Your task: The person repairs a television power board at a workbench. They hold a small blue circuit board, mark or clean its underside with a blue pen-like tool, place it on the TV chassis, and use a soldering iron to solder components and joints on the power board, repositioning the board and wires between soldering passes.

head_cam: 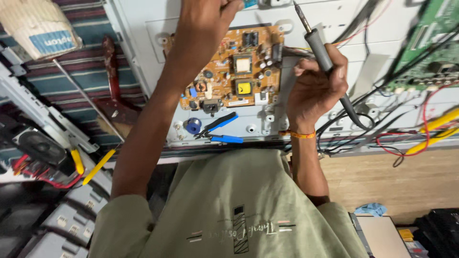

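Note:
A brown circuit board [234,67] with a yellow-topped transformer and dark capacitors is fixed on a white metal panel [373,28]. My right hand [315,86] grips a grey soldering iron [319,48] just right of the board, its metal tip pointing up and away and its dark cord trailing down. My left hand [205,14] reaches over the board's upper left corner to the frame's top edge. Its fingertips are bunched near a small blue piece, and whether they hold anything is hidden.
Blue-handled cutters [220,131] and a small blue round part [193,125] lie below the board. A green circuit board [430,43], black and red wires [397,141] and yellow probes [440,122] crowd the right. Yellow-handled screwdrivers [98,167] and a speaker [40,145] lie left.

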Demonstrator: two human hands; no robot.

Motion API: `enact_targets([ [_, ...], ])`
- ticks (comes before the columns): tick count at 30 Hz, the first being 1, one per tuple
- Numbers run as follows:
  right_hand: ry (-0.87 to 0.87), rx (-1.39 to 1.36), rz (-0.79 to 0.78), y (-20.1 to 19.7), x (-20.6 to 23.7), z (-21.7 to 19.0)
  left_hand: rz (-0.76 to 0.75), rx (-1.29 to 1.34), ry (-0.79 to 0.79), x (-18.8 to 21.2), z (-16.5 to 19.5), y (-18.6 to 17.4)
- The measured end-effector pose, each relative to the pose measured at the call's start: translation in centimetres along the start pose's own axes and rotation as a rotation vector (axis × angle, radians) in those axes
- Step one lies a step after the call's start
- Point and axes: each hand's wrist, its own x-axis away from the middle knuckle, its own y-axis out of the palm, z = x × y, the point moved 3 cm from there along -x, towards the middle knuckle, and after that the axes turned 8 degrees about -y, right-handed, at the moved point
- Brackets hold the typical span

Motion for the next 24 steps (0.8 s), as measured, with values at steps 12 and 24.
enact_targets([
  [12,0.003,-0.208,-0.022,0.8,0.5,-4.5,-0.113,0.284,-0.208,-2.2,-2.4,1.6],
  [24,-0.893,0.309,0.319,-13.7,2.2,-24.6,-0.216,0.261,-0.249,-3.1,-3.2,0.4],
])
